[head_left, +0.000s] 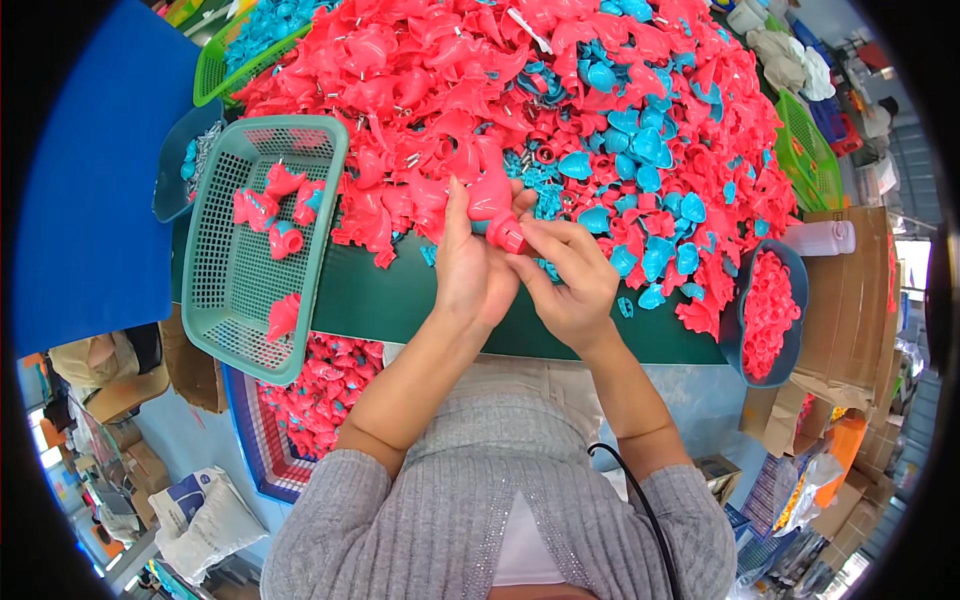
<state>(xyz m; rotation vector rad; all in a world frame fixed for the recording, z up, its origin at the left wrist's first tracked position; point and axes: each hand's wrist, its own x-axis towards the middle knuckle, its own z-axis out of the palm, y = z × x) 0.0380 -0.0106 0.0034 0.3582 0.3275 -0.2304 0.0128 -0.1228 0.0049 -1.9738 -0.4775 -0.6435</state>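
A glossy pink hollow plastic part (pixel 489 193) lies in my left hand (pixel 466 272), whose fingers wrap round it from below with the thumb along its side. At the part's near end sits a small pink collar (pixel 507 236), and a bit of blue shows just above it. My right hand (pixel 572 278) pinches this collar between thumb and fingertips. Both hands are above the near edge of the green table (pixel 400 325). Right beyond them rises a big heap of pink plastic shells (pixel 430 105), mixed with blue shell pieces (pixel 645 150).
A green mesh basket (pixel 334 200) at the left contains several pink-and-blue pieces. At the right edge stands a dark blue bowl (pixel 733 330) of small pink rings. Below the table is a crate (pixel 245 425) of pink parts. Cardboard boxes (pixel 850 300) stand at the right.
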